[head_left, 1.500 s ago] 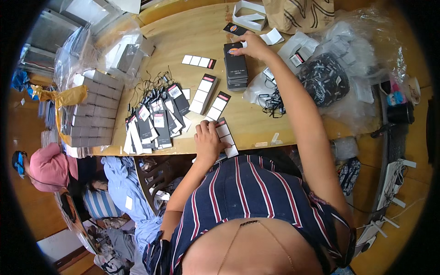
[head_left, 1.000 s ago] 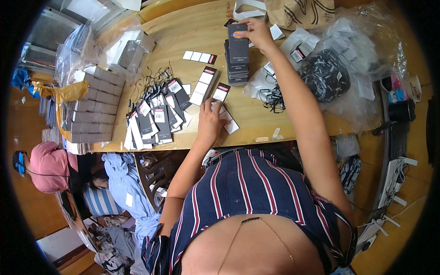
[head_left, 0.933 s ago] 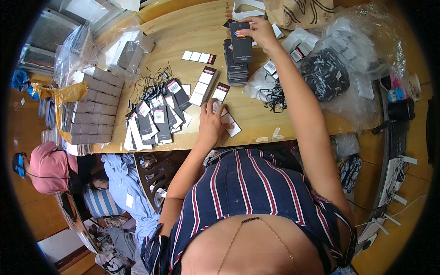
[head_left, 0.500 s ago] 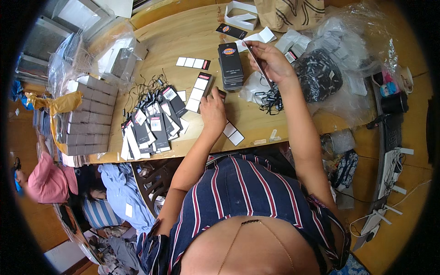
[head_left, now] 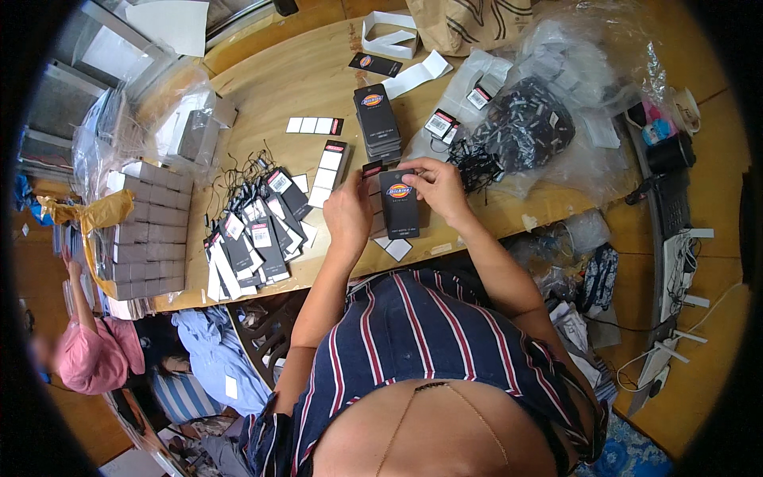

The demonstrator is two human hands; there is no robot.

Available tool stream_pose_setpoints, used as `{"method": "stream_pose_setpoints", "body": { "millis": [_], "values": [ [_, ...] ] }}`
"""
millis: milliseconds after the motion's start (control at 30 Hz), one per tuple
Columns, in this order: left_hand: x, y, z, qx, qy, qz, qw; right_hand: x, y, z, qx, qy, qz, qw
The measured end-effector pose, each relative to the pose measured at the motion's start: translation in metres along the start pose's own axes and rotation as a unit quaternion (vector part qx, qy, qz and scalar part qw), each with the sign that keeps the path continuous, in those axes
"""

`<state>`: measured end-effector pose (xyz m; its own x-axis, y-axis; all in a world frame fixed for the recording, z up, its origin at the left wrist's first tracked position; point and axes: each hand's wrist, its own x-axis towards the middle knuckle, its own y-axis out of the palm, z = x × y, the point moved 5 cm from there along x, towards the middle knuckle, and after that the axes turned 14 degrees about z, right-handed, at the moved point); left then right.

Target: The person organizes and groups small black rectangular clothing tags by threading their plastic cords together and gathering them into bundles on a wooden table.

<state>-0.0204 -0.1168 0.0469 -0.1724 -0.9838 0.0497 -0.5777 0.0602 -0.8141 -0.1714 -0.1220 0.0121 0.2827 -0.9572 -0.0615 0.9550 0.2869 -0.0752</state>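
Observation:
My right hand (head_left: 437, 189) pinches a black hang tag (head_left: 401, 219) with an orange and blue emblem by its upper edge, upright over the table's near edge. Close to its left, my left hand (head_left: 348, 216) has its fingers curled at the side of a dark label card (head_left: 373, 169) with a red strip, partly hidden behind the hang tag. White labels (head_left: 395, 247) show beneath. A neat stack of black hang tags (head_left: 377, 119) stands just beyond both hands. Left of it lies a label strip (head_left: 327, 175) with white squares and a dark red-topped end.
Many strung hang tags (head_left: 258, 226) lie fanned out at the left, beside stacked white boxes (head_left: 151, 230). Black cords (head_left: 475, 165) and a plastic bag of black pieces (head_left: 536, 127) sit at the right. Another label strip (head_left: 314, 126) lies farther back. A person in pink (head_left: 95, 354) is far left.
My right hand has come down and left, turning the hang tag from edge-on to face-on. My left hand has shifted slightly left and nearer to me, and the view has moved a little.

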Motion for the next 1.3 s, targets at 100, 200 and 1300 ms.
{"method": "stream_pose_setpoints", "body": {
  "millis": [100, 200, 1300],
  "values": [
    [-0.006, -0.004, -0.002, -0.027, 0.108, -0.095, 0.989, -0.003, -0.001, 0.001, 0.038, -0.006, 0.001, 0.999],
    [-0.003, 0.004, 0.007, -0.252, 0.084, -0.043, 0.963, -0.003, 0.002, 0.011, 0.07, -0.065, -0.036, 0.995],
    [0.007, 0.025, 0.012, -0.473, -0.042, 0.047, 0.879, 0.045, -0.049, 0.046, -0.075, -0.004, 0.105, 0.992]
  ]
}}
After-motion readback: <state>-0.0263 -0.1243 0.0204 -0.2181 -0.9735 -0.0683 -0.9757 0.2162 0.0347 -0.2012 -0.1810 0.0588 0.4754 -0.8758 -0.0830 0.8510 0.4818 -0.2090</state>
